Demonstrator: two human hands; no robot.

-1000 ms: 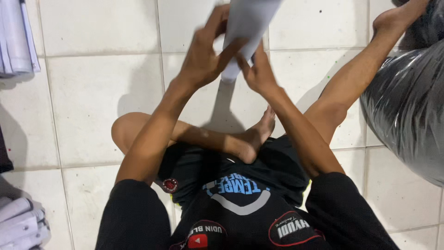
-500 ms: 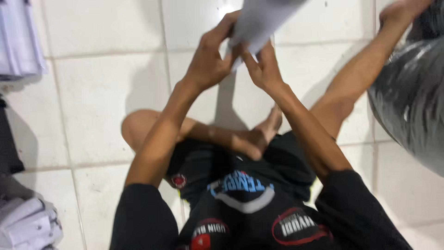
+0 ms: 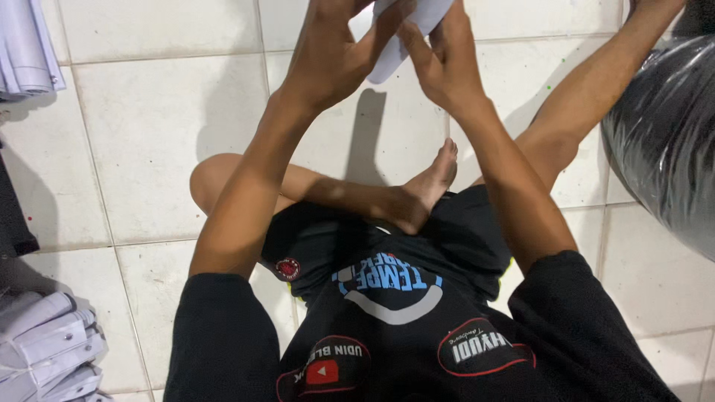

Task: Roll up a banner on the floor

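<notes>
Above white floor tiles point(image 3: 156, 149), both hands' fingers point(image 3: 387, 33) pinch pale cloth point(image 3: 406, 30).

The person sits on the tiled floor point(image 3: 156, 141), one leg folded across in front of the body so that the foot point(image 3: 424, 190) lies between the two forearms, the other leg stretched out ahead to the right. Both hands are raised ahead of the body at the top edge of the view: the left hand point(image 3: 331, 56) on the left, the right hand point(image 3: 443, 63) just beside it, with a folded piece of cloth point(image 3: 406, 30) between them. A plastic-wrapped bundle point(image 3: 663, 134) lies on the floor at the far right, beside the outstretched leg. Stacked garments point(image 3: 30, 45) lie at the top left, and folded shirts point(image 3: 48, 342) at the bottom left.
</notes>
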